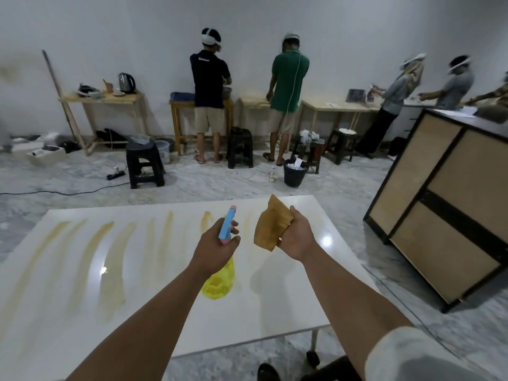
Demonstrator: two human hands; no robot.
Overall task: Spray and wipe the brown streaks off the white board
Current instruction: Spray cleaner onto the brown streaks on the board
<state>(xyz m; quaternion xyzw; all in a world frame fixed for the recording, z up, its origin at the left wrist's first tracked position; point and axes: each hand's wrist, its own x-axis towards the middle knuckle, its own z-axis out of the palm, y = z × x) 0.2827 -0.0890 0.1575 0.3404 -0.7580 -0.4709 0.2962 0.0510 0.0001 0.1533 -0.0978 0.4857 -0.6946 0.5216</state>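
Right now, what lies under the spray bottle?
The white board and part of a brown streak. The spray bottle, gripped by the left hand, hides the board directly beneath it.

The left hand covers the neck and trigger of the spray bottle. The right hand hides one edge of the brown cloth. At nine o'clock the white board runs off the edge, cutting the brown streaks.

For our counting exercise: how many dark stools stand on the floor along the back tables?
4 stools: one far left, one between the navy-shirted person and green-shirted person, two right of them. Others may be hidden.
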